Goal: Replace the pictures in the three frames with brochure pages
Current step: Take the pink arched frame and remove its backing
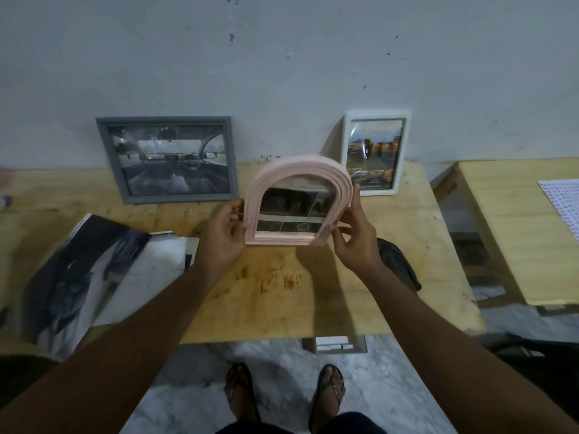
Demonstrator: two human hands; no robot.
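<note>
Pink arched frame held upright in the air over the wooden table, between both hands, a dark page behind its glass. Left hand on the left edge, fingers curled round the rim, thumb toward the front. Right hand on the right edge, fingers bent and pinching the rim near the bottom corner. Behind, leaning on the wall: grey frame with a car-interior picture to the left, white frame with a colourful page to the right. Open brochure flat on the table's left part, near the left forearm.
</note>
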